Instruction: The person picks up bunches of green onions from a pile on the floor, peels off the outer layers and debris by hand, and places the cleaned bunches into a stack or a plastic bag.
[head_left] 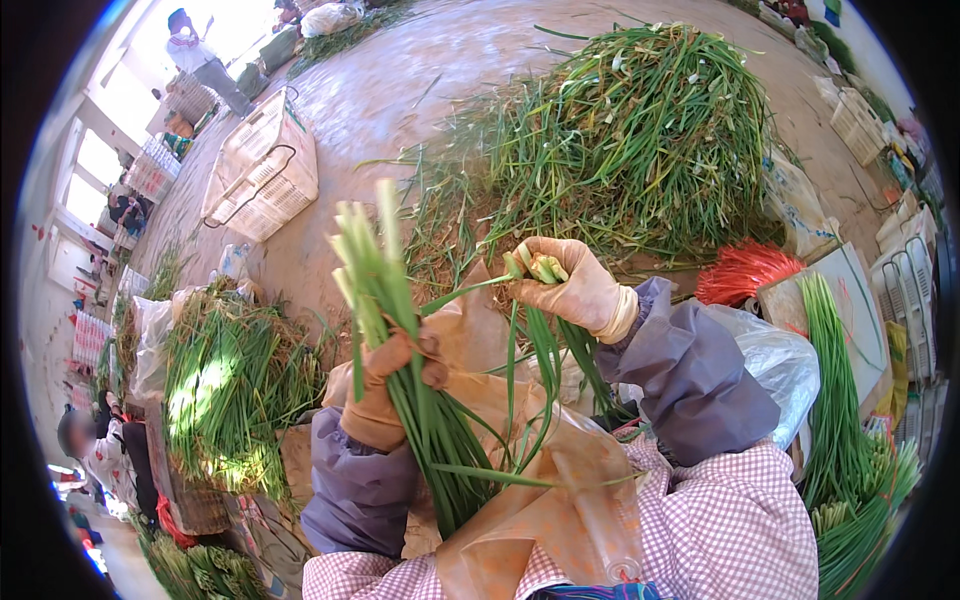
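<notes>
My left hand (392,385), in a tan glove, is closed round a thick bunch of long green chive-like stalks (430,440). Their pale ends point up and look blurred, and the leaves hang down over my lap. To the right and a little higher, my right hand (565,280), in a pale glove, pinches a smaller clump of the stalks (545,268) near its pale ends. Its green leaves droop below the hand. One leaf stretches across the gap between my hands. A translucent orange-brown plastic apron (540,500) covers my lap beneath them.
A large heap of green leaves and scraps (640,140) lies ahead. Another leafy pile (230,380) is on the left, and a white plastic crate (265,170) stands beyond it. On the right are red ties (745,272), a board (835,310) and bundled green stalks (840,430). People sit or stand farther off.
</notes>
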